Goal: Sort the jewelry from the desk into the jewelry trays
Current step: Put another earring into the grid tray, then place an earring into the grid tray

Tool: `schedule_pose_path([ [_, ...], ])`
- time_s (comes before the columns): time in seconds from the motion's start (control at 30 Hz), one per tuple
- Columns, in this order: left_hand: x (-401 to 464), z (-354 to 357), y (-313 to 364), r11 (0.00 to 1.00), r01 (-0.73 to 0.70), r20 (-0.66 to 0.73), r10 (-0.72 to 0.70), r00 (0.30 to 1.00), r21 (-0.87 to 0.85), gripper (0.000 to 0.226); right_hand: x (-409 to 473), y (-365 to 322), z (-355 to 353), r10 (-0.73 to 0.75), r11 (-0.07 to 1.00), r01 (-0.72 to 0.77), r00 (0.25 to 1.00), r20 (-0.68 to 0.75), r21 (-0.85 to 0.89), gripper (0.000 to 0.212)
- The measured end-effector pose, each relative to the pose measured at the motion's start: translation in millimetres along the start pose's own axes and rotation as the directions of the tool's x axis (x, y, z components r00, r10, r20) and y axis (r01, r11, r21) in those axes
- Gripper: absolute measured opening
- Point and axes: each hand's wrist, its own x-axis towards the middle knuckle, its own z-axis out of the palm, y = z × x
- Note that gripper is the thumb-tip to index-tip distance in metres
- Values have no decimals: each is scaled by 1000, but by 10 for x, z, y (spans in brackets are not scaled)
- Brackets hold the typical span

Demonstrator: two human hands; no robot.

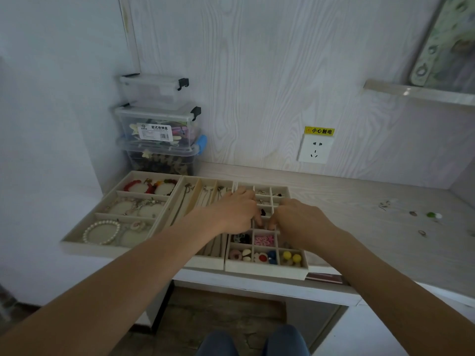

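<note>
A: What's biggest here?
B: The pale desk point(359, 191), then three beige jewelry trays side by side at its left end, long axes running away from the person. The bracelet tray point(77, 242) is leftmost, the necklace tray point(205, 263) in the middle, the grid tray point(267, 271) on the right.
A: And the hands?
B: The left hand point(236, 211) and right hand point(298, 219) meet over a middle cell of the grid tray, fingers curled downward; whether they pinch anything, I cannot tell.
A: Anything unsorted?
B: Small loose jewelry point(421, 232) lies scattered on the desk, well to the right.
</note>
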Motion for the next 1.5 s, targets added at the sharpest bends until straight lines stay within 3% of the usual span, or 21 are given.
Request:
schedule_pose_path([
  [0.17,-1,0,54,1000,5,-5,-5,1000,22,47,25,-10,9,26,999,-27,999,37,36,31],
  [0.5,-34,-77,51,984,76,-43,-84,996,-163,52,110,77,28,20,976,-47,992,125,212,30],
  [0.73,61,-187,248,965,73,-177,-120,977,-250,35,-115,295,-32,112,920,-84,992,-50,382,31],
  [0.87,322,-291,567,973,27,-138,-60,989,-229,27,-363,658,-6,227,872,-147,967,-118,467,37],
  [1.0,712,-386,1040,987,-67,107,83,991,-147,23,-603,1194,49,378,808,-276,921,-98,520,39],
  [1.07,978,-352,1207,987,-92,148,111,983,-135,10,-671,1488,92,431,792,-358,901,-38,494,41],
  [1.23,1618,-243,1563,961,-86,72,109,991,-263,12,-746,2230,219,570,730,-578,809,143,365,39],
  [1.43,2279,-48,1889,927,-61,-14,60,998,-371,15,-469,2890,489,542,753,-532,835,93,387,46],
  [1.5,2460,30,1984,924,-57,-19,54,998,-379,33,-306,3037,588,482,790,-474,872,84,388,51],
])
